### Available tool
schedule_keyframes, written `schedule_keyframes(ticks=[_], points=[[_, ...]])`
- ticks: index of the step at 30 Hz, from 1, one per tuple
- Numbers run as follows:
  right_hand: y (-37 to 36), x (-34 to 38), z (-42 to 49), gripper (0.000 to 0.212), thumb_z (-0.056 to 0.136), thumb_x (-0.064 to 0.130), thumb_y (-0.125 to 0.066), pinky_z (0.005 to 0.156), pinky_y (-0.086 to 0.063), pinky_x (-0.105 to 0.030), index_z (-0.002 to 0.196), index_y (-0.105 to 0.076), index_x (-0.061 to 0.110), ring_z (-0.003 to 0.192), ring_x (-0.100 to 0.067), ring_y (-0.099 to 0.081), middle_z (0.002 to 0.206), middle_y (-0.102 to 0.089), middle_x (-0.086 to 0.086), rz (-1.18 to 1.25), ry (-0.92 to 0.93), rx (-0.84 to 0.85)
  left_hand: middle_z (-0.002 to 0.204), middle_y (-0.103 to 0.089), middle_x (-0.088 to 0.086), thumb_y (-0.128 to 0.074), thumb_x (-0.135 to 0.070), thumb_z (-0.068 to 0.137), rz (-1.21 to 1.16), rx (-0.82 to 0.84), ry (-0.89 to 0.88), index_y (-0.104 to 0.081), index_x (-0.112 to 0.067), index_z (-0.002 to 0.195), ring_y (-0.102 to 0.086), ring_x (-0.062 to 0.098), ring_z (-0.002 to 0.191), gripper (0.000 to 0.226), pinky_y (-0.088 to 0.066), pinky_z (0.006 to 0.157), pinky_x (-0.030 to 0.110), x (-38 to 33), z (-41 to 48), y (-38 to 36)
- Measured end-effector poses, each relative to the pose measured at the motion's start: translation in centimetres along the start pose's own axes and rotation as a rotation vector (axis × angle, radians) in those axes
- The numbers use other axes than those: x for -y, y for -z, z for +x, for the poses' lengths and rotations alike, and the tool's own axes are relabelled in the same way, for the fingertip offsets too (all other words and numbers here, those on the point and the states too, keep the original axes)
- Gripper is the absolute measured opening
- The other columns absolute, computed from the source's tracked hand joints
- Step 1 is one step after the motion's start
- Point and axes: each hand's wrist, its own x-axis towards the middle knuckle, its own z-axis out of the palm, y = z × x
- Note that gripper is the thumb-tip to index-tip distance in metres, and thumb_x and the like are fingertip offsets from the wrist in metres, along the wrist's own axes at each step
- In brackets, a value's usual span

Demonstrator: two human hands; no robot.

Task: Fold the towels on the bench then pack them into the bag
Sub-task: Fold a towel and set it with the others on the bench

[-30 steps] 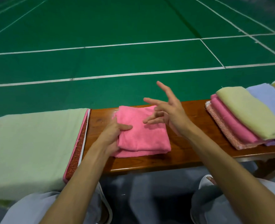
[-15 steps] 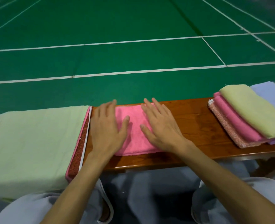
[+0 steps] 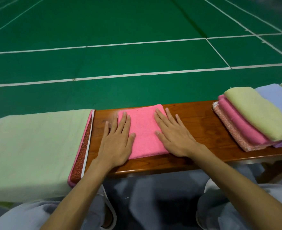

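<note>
Left of the folded pink towel (image 3: 143,130): wide flat stack, pale green towel (image 3: 37,146) on top, pink and rust-brown edges showing under it. Looks like the unfolded supply.

Left hand (image 3: 115,141) lies flat across the pink towel's left edge, fingers (image 3: 124,120) straight and slightly spread, outer ones on the wooden surface (image 3: 200,123). It grips nothing.

Pink towel sits mid-surface, folded to a compact rectangle.

Right hand (image 3: 175,138) lies flat on its right edge, fingers (image 3: 160,120) straight, slightly spread, outer ones over onto the wood.

Right of the pink towel, well apart: fanned pile of folded towels (image 3: 253,118), yellow-green on top, pink and patterned beneath, lilac and yellow behind.

Step, my read: pressing the final fold flat. Next: lift it as one piece so layers don't slide, then move it to the pile or bag. Bag not in view.

No readable writing or labels.
</note>
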Motion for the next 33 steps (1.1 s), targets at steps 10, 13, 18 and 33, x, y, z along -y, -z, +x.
schedule_keyframes(ticks=[10,13,18,33], points=[[0.5,-1.0,-0.3,0.068,0.105,0.050,-0.015,0.128,-0.002,-0.051,0.165,0.003,0.021,0.156,-0.017,0.021,0.171,0.015,0.007,0.082,0.013,-0.049,0.170,0.017,-0.005,-0.002,-0.057,0.103,-0.060,-0.033,-0.046,0.008,-0.020,0.164,0.025,0.017,0.155,0.072,0.007,0.128,0.048,-0.3,0.0,0.3],[1.5,-0.4,-1.4,0.072,0.106,0.055,-0.020,0.129,-0.001,-0.046,0.165,-0.006,0.018,0.157,-0.015,0.016,0.172,0.006,0.003,0.071,0.144,-0.136,0.171,0.009,-0.006,-0.005,-0.056,0.106,-0.099,-0.085,-0.185,-0.001,-0.022,0.165,0.019,0.010,0.156,0.068,0.005,0.129,0.043,-1.0,-0.9,1.0],[1.1,0.7,-5.5,0.102,0.094,0.081,-0.039,0.129,-0.009,-0.047,0.164,-0.006,0.015,0.158,-0.012,0.011,0.172,0.002,0.001,0.079,0.281,-0.026,0.171,0.011,-0.006,-0.012,-0.061,0.107,-0.036,0.028,-0.343,0.005,-0.025,0.164,0.019,0.009,0.156,0.069,-0.001,0.130,0.044,-1.6,-4.3,0.6],[4.2,-1.6,-8.8,0.020,0.079,0.021,-0.070,0.070,-0.057,-0.039,0.098,-0.076,0.022,0.092,-0.010,-0.068,0.096,-0.072,0.013,0.398,0.273,-0.223,0.101,-0.071,-0.017,-0.073,-0.025,0.089,-0.645,-0.181,-0.304,-0.077,-0.027,0.107,-0.062,0.015,0.096,0.018,-0.051,0.079,0.043,-0.5,-7.0,2.0]])
